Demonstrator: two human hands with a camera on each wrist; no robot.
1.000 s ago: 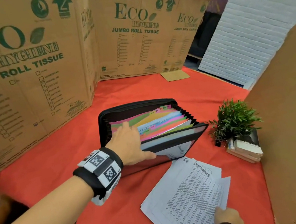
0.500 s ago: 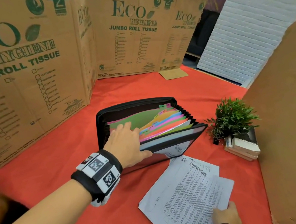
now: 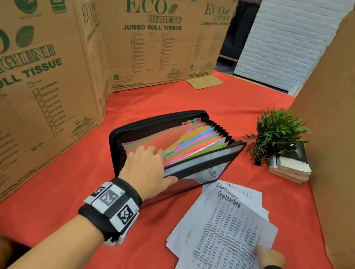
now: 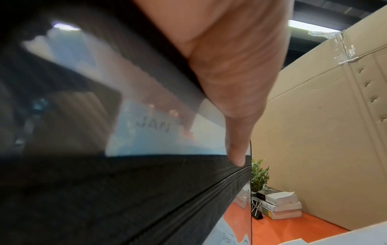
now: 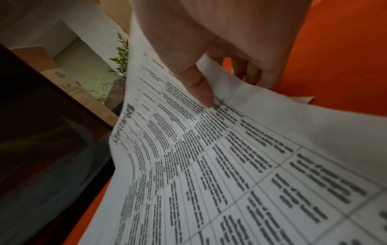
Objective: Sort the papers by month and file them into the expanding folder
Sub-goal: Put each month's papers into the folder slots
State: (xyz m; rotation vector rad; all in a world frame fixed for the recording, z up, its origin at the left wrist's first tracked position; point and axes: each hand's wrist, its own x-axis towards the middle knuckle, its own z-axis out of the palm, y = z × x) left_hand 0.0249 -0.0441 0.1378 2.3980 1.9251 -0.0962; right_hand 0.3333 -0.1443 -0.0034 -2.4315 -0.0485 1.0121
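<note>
A black expanding folder (image 3: 158, 123) lies open on the red cloth, its coloured month dividers (image 3: 198, 141) fanned out. My left hand (image 3: 161, 164) reaches into it, fingers among the front dividers and thumb outside on the clear front cover (image 3: 203, 161). In the left wrist view the thumb (image 4: 236, 149) presses that cover, and a tab reading JAN (image 4: 154, 126) shows through it. A loose pile of printed papers (image 3: 221, 231) headed "September" lies in front of the folder. My right hand (image 3: 267, 256) pinches the pile's near corner. The right wrist view shows its thumb (image 5: 201, 89) on the top sheet (image 5: 230, 165), fingers curled beneath.
A small potted plant (image 3: 275, 133) stands on a stack of books (image 3: 292, 168) right of the folder. Printed cardboard walls (image 3: 26, 87) close the left and back, a plain cardboard wall (image 3: 344, 132) the right. A white ribbed panel (image 3: 293, 24) leans at the back right.
My left fingers have flipped further back through the dividers, so more tabs now lie forward and a wide gap shows. The right hand has slid the top sheet, uncovering a second "September" heading.
</note>
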